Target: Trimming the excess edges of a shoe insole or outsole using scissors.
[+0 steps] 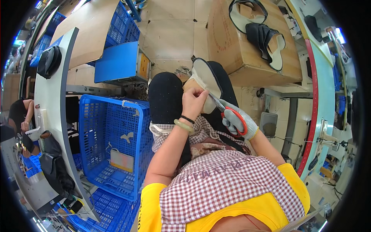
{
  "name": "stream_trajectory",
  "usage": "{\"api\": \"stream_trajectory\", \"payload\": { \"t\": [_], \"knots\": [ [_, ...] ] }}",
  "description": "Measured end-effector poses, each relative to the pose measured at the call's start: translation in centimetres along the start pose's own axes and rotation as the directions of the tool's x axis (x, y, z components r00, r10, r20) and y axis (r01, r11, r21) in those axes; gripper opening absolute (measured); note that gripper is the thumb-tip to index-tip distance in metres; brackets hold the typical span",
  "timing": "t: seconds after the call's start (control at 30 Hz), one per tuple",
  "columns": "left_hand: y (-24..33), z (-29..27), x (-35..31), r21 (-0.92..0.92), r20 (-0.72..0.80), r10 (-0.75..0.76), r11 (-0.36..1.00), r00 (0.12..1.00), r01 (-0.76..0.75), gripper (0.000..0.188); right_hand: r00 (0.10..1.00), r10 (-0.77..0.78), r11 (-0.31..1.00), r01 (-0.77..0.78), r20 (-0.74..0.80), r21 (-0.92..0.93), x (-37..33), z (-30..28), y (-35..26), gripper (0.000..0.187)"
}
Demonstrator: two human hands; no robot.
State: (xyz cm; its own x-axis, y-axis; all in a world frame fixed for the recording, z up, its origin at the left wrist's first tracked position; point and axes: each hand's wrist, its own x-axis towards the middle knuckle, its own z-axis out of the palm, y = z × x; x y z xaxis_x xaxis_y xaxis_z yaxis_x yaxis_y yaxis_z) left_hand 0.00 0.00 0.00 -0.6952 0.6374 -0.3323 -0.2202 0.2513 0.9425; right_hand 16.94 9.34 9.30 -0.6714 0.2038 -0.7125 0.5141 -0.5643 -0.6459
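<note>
On my lap lies a shoe upper, its pale lining facing up and its rim dark. My bare left hand pinches its near edge with thumb and fingertips closed together. Bracelets circle that wrist. My right hand, in a grey-white knit glove, is closed around the red handles of a pair of scissors. The blades point up and left, and their tips reach the edge beside my left fingertips. Whether a thread or strip lies between the blades is too small to make out.
Left of my legs stands a blue plastic crate with a few scraps inside. A large cardboard box ahead right carries more dark uppers. Worktables flank me, the left one bearing black pieces. Another person works at far left.
</note>
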Motion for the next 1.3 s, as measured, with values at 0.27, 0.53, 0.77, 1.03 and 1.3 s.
{"api": "stream_trajectory", "payload": {
  "t": [0.27,0.53,0.77,1.03,1.3],
  "knots": [
    [0.2,0.4,0.4,0.057,-0.053,0.023,0.998,0.998,-0.020,0.014,0.999,0.024,0.996,-0.020,0.039,-0.086,0.0,-1.0,-1.3,0.060],
    [0.2,0.4,0.4,0.025,-0.025,-0.007,1.000,1.000,0.008,0.013,0.996,0.004,0.987,0.011,0.089,-0.161,0.7,-1.9,-2.2,0.061],
    [0.2,0.4,0.2,-0.079,0.015,-0.043,0.996,0.999,0.044,0.012,0.974,0.065,0.994,-0.082,0.215,0.069,1.7,-4.2,-2.1,0.063],
    [-0.4,0.4,0.3,-0.126,0.044,-0.049,0.991,0.998,0.055,0.011,0.998,0.064,0.971,-0.067,-0.020,-0.229,0.6,0.2,-4.0,0.054],
    [-0.5,0.4,-0.1,-0.128,0.088,-0.004,0.992,0.996,0.016,0.011,0.993,0.095,0.984,-0.105,-0.072,-0.144,0.2,1.1,-3.4,0.052]
  ]
}}
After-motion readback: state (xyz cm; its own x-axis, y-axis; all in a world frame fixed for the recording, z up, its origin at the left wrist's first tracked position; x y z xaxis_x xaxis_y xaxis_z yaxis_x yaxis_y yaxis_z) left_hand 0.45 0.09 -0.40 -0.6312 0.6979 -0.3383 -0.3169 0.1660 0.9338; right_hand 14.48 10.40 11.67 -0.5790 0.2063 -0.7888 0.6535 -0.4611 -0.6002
